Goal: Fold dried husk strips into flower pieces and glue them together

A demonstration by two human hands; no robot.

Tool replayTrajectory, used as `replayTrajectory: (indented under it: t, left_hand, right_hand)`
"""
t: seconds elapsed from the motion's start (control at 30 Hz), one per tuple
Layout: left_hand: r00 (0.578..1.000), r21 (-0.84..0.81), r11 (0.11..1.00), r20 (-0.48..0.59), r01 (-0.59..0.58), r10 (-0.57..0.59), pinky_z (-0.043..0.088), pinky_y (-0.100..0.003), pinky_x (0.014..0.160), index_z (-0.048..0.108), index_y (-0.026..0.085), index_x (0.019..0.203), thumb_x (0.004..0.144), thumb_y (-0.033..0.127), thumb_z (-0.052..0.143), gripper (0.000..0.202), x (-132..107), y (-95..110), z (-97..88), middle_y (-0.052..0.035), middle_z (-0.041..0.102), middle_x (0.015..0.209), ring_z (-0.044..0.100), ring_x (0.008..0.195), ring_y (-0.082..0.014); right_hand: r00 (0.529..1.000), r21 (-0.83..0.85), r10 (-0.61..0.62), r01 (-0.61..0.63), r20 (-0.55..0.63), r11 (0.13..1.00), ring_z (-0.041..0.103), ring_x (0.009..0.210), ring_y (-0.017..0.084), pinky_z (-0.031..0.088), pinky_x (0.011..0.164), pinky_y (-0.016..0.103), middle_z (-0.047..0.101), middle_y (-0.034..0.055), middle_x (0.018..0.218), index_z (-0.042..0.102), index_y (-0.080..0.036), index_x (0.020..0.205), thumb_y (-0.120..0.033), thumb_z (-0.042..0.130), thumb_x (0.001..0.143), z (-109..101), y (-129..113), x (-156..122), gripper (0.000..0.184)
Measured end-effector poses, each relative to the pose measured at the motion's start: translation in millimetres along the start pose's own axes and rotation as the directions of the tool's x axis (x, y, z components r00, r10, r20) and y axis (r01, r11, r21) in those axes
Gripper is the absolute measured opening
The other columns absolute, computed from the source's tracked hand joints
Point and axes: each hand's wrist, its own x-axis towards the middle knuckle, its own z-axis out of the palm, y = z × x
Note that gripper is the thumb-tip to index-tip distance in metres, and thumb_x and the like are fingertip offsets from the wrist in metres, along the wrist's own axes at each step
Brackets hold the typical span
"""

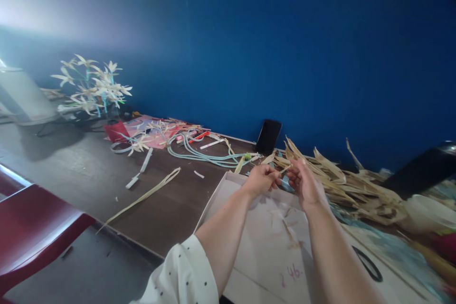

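My left hand (262, 179) is closed in a pinch on a thin, pale dry-husk strip (284, 169), over the far end of a white shallow box (249, 247). The strip reaches across to my right hand (305, 181), whose thumb and fingertips close on its other end. Small husk scraps (290, 232) lie in the box, along with pink handwriting. Just beyond my right hand is a heap of dry corn husks (342, 183).
A black phone (268, 137) leans against the blue partition (285, 57). Pale-blue cords (199, 154), a red pen (198, 137) and a husk strip (146, 194) lie on the dark table. White husk flowers (101, 86) stand at the left, near a red chair (39, 228).
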Motion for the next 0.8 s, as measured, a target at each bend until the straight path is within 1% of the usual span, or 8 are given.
replayTrajectory:
  t: [0.07,0.1,0.17,0.27,0.37,0.53,0.63,0.8]
  left_hand:
    - [1.0,0.0,1.0,-0.006,0.013,-0.013,0.037,-0.015,0.04,0.054,0.013,0.068,0.078,0.02,0.053,0.013,-0.6,1.9,0.5,0.0002,0.058,0.058,0.048,0.043,-0.0047]
    - [1.0,-0.002,1.0,-0.009,0.016,-0.016,0.037,-0.015,0.04,0.054,0.013,0.067,0.078,0.019,0.053,0.013,-0.8,2.6,0.8,0.0002,0.058,0.058,0.048,0.043,-0.0046]
    - [1.0,-0.011,1.0,-0.013,0.015,-0.015,0.038,-0.015,0.04,0.053,0.013,0.067,0.078,0.018,0.054,0.012,-1.3,3.4,1.1,0.0,0.058,0.059,0.048,0.044,-0.0047]
    - [1.0,0.004,1.0,-0.018,0.006,-0.006,0.038,-0.015,0.04,0.053,0.013,0.068,0.077,0.019,0.055,0.011,-2.1,3.4,1.3,0.0005,0.058,0.059,0.049,0.044,-0.0051]
    - [1.0,0.053,0.999,-0.026,-0.004,0.006,0.037,-0.014,0.039,0.054,0.013,0.068,0.078,0.021,0.056,0.012,-2.8,2.8,1.6,0.0017,0.056,0.056,0.049,0.043,-0.0051]
    - [1.0,0.09,0.996,-0.024,-0.006,0.008,0.037,-0.015,0.04,0.054,0.014,0.068,0.079,0.022,0.054,0.013,-2.6,1.5,2.2,0.0021,0.057,0.055,0.048,0.043,-0.0053]
    - [1.0,0.086,0.996,-0.021,0.001,0.001,0.036,-0.015,0.04,0.054,0.014,0.068,0.079,0.023,0.054,0.014,-2.0,0.6,2.2,0.002,0.057,0.056,0.048,0.043,-0.0054]
    - [1.0,0.077,0.997,-0.011,-0.003,0.003,0.037,-0.015,0.041,0.054,0.014,0.07,0.078,0.026,0.055,0.014,-1.2,-0.7,2.0,0.001,0.059,0.06,0.05,0.046,-0.0055]
  right_hand:
    - [0.996,0.092,0.084,-0.08,-0.032,0.993,0.063,0.073,0.02,0.046,0.049,0.027,0.067,0.0088,0.098,0.064,-0.021,0.11,-0.07,0.051,0.07,-0.6,-2.9,0.1,0.065]
    - [0.992,0.129,0.112,-0.104,-0.05,0.986,0.063,0.076,0.021,0.047,0.051,0.028,0.065,0.0088,0.104,0.062,-0.021,0.113,-0.071,0.05,0.07,-1.0,-3.8,0.3,0.067]
    - [0.991,0.148,0.099,-0.086,-0.085,0.985,0.063,0.082,0.022,0.048,0.053,0.028,0.064,0.0089,0.109,0.06,-0.021,0.115,-0.067,0.056,0.068,-1.9,-3.9,1.0,0.066]
    - [0.994,0.146,0.075,-0.062,-0.084,0.987,0.062,0.084,0.022,0.048,0.056,0.027,0.066,0.0079,0.104,0.058,-0.02,0.118,-0.052,0.073,0.06,-2.4,-1.5,2.2,0.068]
    - [0.996,0.143,0.051,-0.039,-0.076,0.989,0.062,0.08,0.021,0.047,0.056,0.027,0.067,0.0064,0.096,0.058,-0.019,0.12,-0.043,0.078,0.055,-1.8,-0.8,1.6,0.072]
    - [0.998,0.092,0.011,-0.005,-0.069,0.996,0.06,0.067,0.02,0.045,0.053,0.029,0.068,0.0044,0.083,0.061,-0.019,0.117,-0.039,0.078,0.053,0.2,-4.6,-1.3,0.069]
    - [0.998,0.101,0.003,0.003,-0.055,0.995,0.057,0.06,0.018,0.044,0.051,0.03,0.066,0.0031,0.075,0.061,-0.018,0.116,-0.037,0.079,0.052,1.5,-4.8,-1.6,0.069]
    - [0.998,0.112,-0.036,0.041,-0.042,0.993,0.057,0.06,0.018,0.045,0.053,0.031,0.066,0.0041,0.077,0.06,-0.017,0.116,-0.036,0.078,0.054,2.0,-2.2,-0.4,0.068]
